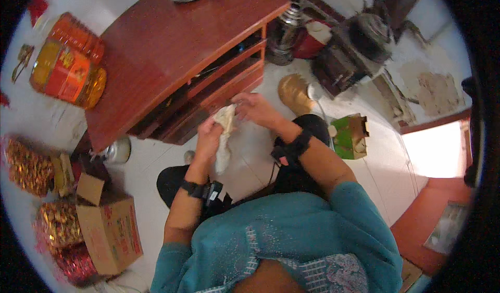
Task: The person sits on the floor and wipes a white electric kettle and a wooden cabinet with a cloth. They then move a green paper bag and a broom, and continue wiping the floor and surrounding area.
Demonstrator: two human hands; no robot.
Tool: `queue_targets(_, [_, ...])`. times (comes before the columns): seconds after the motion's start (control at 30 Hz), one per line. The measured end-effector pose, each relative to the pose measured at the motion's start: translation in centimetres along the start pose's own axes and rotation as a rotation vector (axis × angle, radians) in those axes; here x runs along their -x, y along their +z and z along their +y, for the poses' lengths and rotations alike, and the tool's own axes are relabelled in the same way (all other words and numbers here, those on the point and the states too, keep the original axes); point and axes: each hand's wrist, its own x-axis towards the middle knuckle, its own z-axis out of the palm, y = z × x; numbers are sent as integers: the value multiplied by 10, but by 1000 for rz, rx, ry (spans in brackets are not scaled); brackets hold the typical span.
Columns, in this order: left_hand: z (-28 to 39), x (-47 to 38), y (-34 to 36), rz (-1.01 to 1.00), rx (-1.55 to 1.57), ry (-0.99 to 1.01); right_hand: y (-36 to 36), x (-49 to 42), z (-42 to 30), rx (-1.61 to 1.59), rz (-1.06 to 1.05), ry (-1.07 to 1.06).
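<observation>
A pale cream cloth point(225, 118) is bunched in my left hand point(209, 136), its lower end hanging toward the floor between my knees. My right hand point(254, 108) is at the cloth's upper end with its fingers bent; whether they pinch the fabric is too blurred to tell. Both hands are in front of a reddish-brown wooden cabinet point(172, 39), just beyond its open shelf front. Black straps with small devices circle both wrists.
Cooking oil bottles point(64, 74) stand at the cabinet's left end. A cardboard box point(111, 230) and shiny wrapped bundles point(29, 166) are at lower left. On the right are a green carton point(347, 136), a dark stove-like object point(347, 54) and a metal thermos-like vessel point(283, 39).
</observation>
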Motion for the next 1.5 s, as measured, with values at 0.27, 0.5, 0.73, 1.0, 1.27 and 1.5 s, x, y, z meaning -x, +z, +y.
queue_targets(0.27, [6,3,4,56,125,-45,1,4,-21,-106,-57,142])
queue_targets(0.5, [8,2,5,90,148,-78,1,3,-23,-48,-121,161])
queue_targets(0.73, [0,2,1,129,-27,66,1,3,-30,-52,-107,165])
queue_targets(1.0, [-4,6,-4,100,-312,211,4,5,-22,6,-182,94])
queue_targets(1.27, [-4,3,-1,116,-76,190,-2,0,-16,-78,18,18])
queue_targets(1.5, [1,6,4,148,-148,194,-2,1,-17,27,30,-30])
